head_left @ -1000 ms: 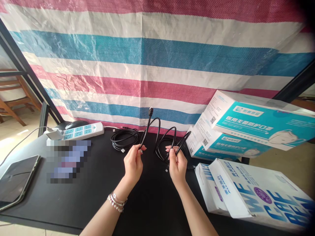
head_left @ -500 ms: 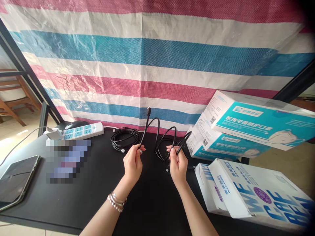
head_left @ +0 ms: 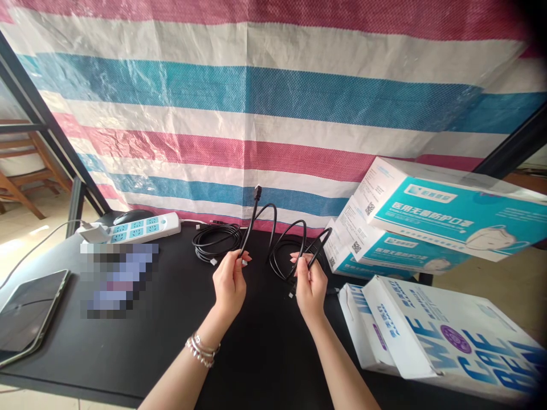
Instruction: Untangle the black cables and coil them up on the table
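Observation:
A black cable (head_left: 274,219) runs in loose loops between my two hands, above the table. My left hand (head_left: 229,283) is closed around it near one end, and the plug (head_left: 257,192) sticks up beyond the fingers. My right hand (head_left: 311,286) pinches several strands of the cable between thumb and fingers. Behind my left hand lies a coiled black cable (head_left: 216,244) with light-coloured ends. Another black coil (head_left: 280,266) rests on the table just behind and left of my right hand.
On the left are a white power strip (head_left: 145,228) with a plugged-in adapter, a blurred patch and a tablet (head_left: 32,319). Mask boxes (head_left: 448,208) are stacked at right, with white-and-blue boxes (head_left: 461,341) in front. A striped plastic sheet (head_left: 205,97) hangs behind the black table (head_left: 128,353).
My hands have drifted very slightly apart, the left one leftward and the right one rightward. The cable stays in both, with its plug tipped slightly left.

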`<state>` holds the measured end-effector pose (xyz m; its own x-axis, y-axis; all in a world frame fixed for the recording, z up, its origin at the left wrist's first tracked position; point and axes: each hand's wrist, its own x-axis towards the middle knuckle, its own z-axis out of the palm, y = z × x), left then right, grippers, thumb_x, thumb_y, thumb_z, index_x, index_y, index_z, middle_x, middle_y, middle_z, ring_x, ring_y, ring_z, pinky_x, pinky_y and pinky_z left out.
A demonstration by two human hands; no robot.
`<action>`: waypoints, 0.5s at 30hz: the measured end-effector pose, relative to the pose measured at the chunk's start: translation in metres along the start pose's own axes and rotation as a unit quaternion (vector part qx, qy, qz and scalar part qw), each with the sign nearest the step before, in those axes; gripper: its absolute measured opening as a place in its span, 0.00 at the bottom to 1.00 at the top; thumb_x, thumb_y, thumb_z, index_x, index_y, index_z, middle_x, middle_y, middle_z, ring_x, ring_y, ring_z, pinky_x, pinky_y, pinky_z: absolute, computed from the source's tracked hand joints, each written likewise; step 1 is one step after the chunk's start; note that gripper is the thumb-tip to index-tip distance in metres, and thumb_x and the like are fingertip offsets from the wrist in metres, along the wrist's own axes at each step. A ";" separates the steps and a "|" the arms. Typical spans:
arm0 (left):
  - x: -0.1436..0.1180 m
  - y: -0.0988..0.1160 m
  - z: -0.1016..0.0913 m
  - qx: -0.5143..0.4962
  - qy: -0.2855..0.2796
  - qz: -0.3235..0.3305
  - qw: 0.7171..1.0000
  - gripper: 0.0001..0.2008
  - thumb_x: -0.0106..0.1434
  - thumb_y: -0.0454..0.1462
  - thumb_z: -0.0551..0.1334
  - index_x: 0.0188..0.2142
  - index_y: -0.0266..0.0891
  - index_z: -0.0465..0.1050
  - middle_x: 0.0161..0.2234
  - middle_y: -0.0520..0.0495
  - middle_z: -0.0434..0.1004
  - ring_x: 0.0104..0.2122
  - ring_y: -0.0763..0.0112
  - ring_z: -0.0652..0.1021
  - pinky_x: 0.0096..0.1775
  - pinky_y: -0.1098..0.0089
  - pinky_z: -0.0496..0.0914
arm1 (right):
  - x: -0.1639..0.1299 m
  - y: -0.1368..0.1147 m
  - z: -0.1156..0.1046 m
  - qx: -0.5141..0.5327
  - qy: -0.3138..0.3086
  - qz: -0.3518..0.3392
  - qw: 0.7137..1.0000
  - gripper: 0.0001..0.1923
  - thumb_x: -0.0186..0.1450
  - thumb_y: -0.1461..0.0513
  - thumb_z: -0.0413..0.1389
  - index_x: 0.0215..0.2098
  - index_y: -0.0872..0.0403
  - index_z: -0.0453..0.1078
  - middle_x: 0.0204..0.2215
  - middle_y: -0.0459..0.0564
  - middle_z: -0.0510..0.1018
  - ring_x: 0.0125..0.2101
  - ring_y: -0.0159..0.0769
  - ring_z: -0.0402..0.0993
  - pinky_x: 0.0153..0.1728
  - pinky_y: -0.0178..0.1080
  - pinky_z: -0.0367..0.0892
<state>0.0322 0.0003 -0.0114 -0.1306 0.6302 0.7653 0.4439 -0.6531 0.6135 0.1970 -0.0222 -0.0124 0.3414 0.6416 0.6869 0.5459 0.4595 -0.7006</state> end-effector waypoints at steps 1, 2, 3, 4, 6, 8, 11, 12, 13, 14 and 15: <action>0.000 0.000 0.000 -0.002 0.000 -0.003 1.000 0.10 0.65 0.34 0.48 0.35 0.37 0.66 0.28 0.47 0.75 0.26 0.76 0.74 0.30 0.73 0.71 | 0.000 0.000 0.000 0.000 0.000 0.003 1.000 0.12 0.66 0.59 0.45 0.34 0.54 0.68 0.30 0.50 0.74 0.27 0.34 0.71 0.27 0.37 0.67; 0.001 0.001 0.000 -0.005 0.000 -0.004 1.000 0.10 0.65 0.34 0.48 0.35 0.37 0.66 0.28 0.47 0.75 0.25 0.76 0.74 0.29 0.74 0.71 | 0.000 0.000 0.000 0.000 0.001 0.005 1.000 0.12 0.66 0.59 0.45 0.34 0.54 0.68 0.30 0.50 0.74 0.27 0.34 0.71 0.26 0.37 0.67; 0.001 0.001 0.000 -0.008 0.000 -0.006 1.000 0.10 0.65 0.34 0.48 0.35 0.37 0.66 0.27 0.47 0.75 0.25 0.76 0.74 0.29 0.73 0.71 | 0.000 0.000 0.000 0.001 0.003 0.008 1.000 0.12 0.66 0.59 0.45 0.34 0.54 0.68 0.29 0.50 0.74 0.27 0.34 0.71 0.26 0.37 0.67; 0.002 0.001 0.000 -0.011 0.000 -0.007 1.000 0.10 0.65 0.34 0.48 0.35 0.37 0.66 0.27 0.47 0.75 0.25 0.76 0.74 0.29 0.73 0.71 | 0.000 0.000 0.000 0.002 0.005 0.010 1.000 0.12 0.66 0.59 0.45 0.34 0.54 0.68 0.29 0.50 0.74 0.27 0.34 0.71 0.26 0.37 0.67; 0.002 0.002 -0.001 -0.017 0.002 -0.011 1.000 0.10 0.65 0.34 0.48 0.35 0.36 0.66 0.27 0.47 0.75 0.25 0.75 0.74 0.29 0.74 0.71 | 0.000 -0.001 0.000 0.004 0.009 0.015 1.000 0.12 0.66 0.59 0.44 0.34 0.55 0.68 0.29 0.50 0.74 0.28 0.35 0.71 0.26 0.37 0.66; 0.002 0.002 -0.001 -0.022 0.004 -0.016 1.000 0.10 0.65 0.34 0.48 0.35 0.36 0.66 0.27 0.47 0.75 0.25 0.75 0.74 0.29 0.74 0.71 | 0.001 -0.001 0.000 0.005 0.012 0.018 1.000 0.12 0.66 0.59 0.44 0.33 0.55 0.68 0.29 0.50 0.74 0.28 0.35 0.71 0.26 0.37 0.66; 0.002 0.001 -0.001 -0.025 0.007 -0.026 0.999 0.11 0.65 0.36 0.48 0.35 0.36 0.67 0.27 0.47 0.75 0.26 0.74 0.75 0.30 0.73 0.71 | 0.001 -0.001 0.000 0.007 0.013 0.019 1.000 0.12 0.66 0.59 0.44 0.34 0.55 0.68 0.30 0.51 0.74 0.28 0.34 0.71 0.26 0.37 0.66; 0.001 0.000 -0.001 -0.024 0.007 -0.029 0.999 0.11 0.65 0.36 0.48 0.35 0.36 0.67 0.27 0.47 0.75 0.26 0.74 0.75 0.30 0.73 0.71 | 0.000 -0.001 0.000 0.007 0.013 0.019 1.000 0.13 0.67 0.59 0.44 0.34 0.55 0.68 0.30 0.51 0.74 0.28 0.34 0.71 0.26 0.37 0.66; 0.001 0.000 -0.001 -0.024 0.006 -0.032 0.999 0.11 0.65 0.36 0.48 0.35 0.36 0.67 0.27 0.47 0.75 0.26 0.74 0.75 0.30 0.73 0.71 | 0.000 0.000 -0.001 0.008 0.013 0.019 1.000 0.13 0.67 0.59 0.44 0.34 0.55 0.68 0.30 0.51 0.74 0.28 0.34 0.71 0.26 0.37 0.66; 0.001 0.000 -0.001 -0.024 0.005 -0.034 0.999 0.11 0.65 0.36 0.48 0.35 0.36 0.67 0.27 0.47 0.75 0.26 0.74 0.75 0.30 0.73 0.71 | 0.000 0.000 -0.001 0.008 0.014 0.019 1.000 0.13 0.67 0.58 0.44 0.34 0.55 0.68 0.30 0.51 0.74 0.28 0.34 0.71 0.26 0.37 0.66; 0.001 0.000 -0.001 -0.024 0.004 -0.034 0.999 0.11 0.65 0.36 0.48 0.36 0.36 0.67 0.27 0.47 0.75 0.26 0.74 0.75 0.30 0.73 0.71 | 0.000 0.000 -0.001 0.008 0.014 0.019 1.000 0.13 0.67 0.58 0.44 0.34 0.55 0.68 0.30 0.51 0.74 0.28 0.34 0.71 0.26 0.37 0.66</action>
<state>0.0312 0.0007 -0.0108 -0.1664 0.6709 0.7227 0.3900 -0.6283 0.6731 0.1975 -0.0224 -0.0119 0.3831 0.6408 0.6653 0.5196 0.4460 -0.7287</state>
